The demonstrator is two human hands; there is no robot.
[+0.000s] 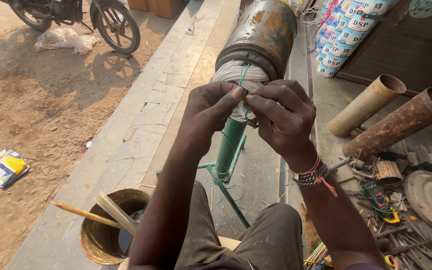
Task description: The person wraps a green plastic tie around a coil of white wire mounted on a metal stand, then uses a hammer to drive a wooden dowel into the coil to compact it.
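A rusty cylindrical motor body [262,32] rests on a green stand [230,145] in front of me, with a bundle of white winding wires [240,76] coming out of its near end. A thin green thread [243,75] runs over the bundle. My left hand [210,112] and my right hand [281,115] meet at the lower end of the bundle, fingers pinched together on the thread and wires. Which hand grips the thread cannot be made out. Beaded bracelets circle my right wrist.
A metal bucket [93,240] with wooden sticks stands at lower left. Two rusty pipes [401,120] and scattered motor parts [426,195] lie on the right. A motorcycle [111,22] is parked on the dirt at upper left, stacked tape rolls [341,35] at upper right.
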